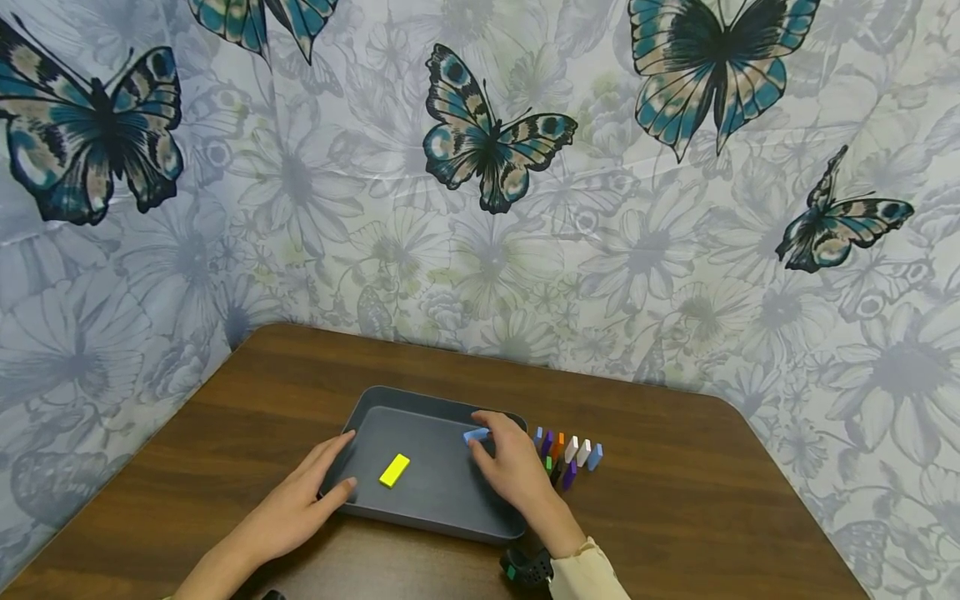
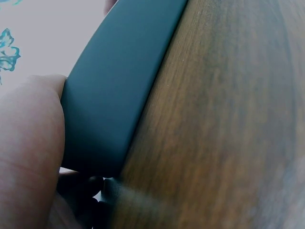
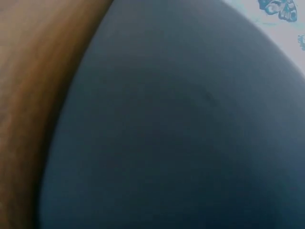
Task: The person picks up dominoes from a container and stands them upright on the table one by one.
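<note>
A dark grey baking tray lies on the wooden table. My left hand rests on its left side, fingers fairly straight along the rim and thumb at the near left corner. In the left wrist view, that thumb lies against the tray's outer wall. Over the right part of the tray, my right hand pinches a light blue domino between thumb and fingers. A yellow domino lies flat inside the tray, left of centre. The tray's wall fills most of the right wrist view, hiding the fingers.
Right of the tray, several dominoes stand on end in loose rows, among them a white domino, an orange domino and a purple domino. Behind the table hangs a butterfly-patterned cloth.
</note>
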Available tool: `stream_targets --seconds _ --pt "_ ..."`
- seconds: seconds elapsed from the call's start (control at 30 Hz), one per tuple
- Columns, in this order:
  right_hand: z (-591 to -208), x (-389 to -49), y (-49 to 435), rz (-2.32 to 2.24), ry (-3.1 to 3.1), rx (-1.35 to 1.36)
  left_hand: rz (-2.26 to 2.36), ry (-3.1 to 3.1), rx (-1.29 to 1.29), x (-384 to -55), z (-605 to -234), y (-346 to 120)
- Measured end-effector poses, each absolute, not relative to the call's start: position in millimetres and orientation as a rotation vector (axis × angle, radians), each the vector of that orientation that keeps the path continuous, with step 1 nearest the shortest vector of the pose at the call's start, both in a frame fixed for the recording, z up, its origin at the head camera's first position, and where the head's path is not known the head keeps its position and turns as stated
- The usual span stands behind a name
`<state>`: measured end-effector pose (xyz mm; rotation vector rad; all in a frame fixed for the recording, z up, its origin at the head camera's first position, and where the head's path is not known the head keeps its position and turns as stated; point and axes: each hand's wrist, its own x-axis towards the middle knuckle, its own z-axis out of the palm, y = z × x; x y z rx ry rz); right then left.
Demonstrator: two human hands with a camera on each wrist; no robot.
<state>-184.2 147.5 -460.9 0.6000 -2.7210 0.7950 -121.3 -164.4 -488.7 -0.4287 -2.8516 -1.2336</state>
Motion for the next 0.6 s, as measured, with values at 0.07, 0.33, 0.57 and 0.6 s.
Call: stream_targets --seconds 0.07,0.33,0.57,0.6 --pt "-462.0 -183.5 147.4 0.751 -2.735 0.588 -1.24 -2.841 -0.45 -120.6 -488.7 -164.3" --pt "-463.0 -182.3 145.3 0.598 -2.777 0.571 -1.21 -2.814 -0.477 -121.5 -490.8 -164.4" --pt "-465.1 -182.3 144.5 0.459 -2.794 0.611 -1.208 -2.817 -0.474 -121.9 -490.6 -164.7" --pt "-465.5 -182.2 144.6 0.444 -2.795 0.616 -1.206 -2.819 -0.473 -121.9 -490.6 -164.7"
